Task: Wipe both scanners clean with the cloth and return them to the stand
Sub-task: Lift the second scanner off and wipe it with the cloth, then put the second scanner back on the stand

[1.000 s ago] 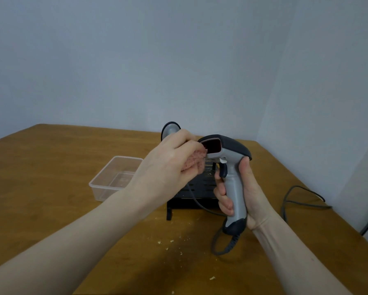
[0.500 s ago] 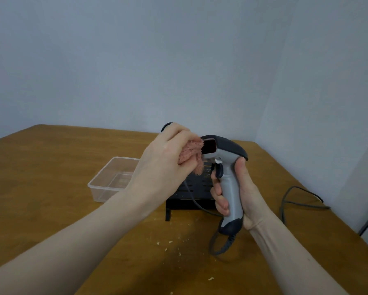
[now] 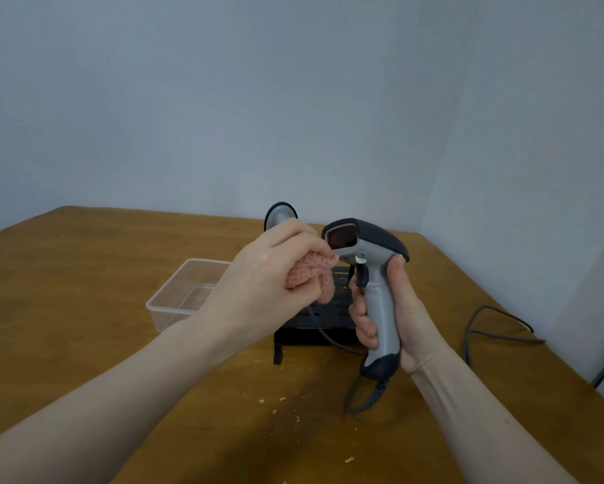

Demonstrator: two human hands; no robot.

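The grey and black scanner [image 3: 365, 270] is standing upright in the middle of the frame, just right of centre, its dark window facing left. It is looking like rigid moulded plastic, light enough for one hand, smooth on the shell and probably a little slippery there; the handle is the natural place to hold it, and the window is likely the part to treat gently. Its cable [image 3: 361, 396] is hanging from the base and curling onto the table.

The right hand [image 3: 388, 309] is wrapping its fingers around the handle, clamped on it, with the thumb side behind. The pink cloth [image 3: 311, 274] is soft and bunched, pressing against the underside of the scanner's nose, just below the window. The left hand [image 3: 276, 277] is pinching the cloth between curled fingers and thumb, left of the scanner.

Behind the hands, the black stand [image 3: 314, 323] is sitting on the wooden table [image 3: 84, 309], with a second scanner [image 3: 280, 214] partly hidden above the left hand. A clear plastic tub [image 3: 185, 295] is lying at centre left.
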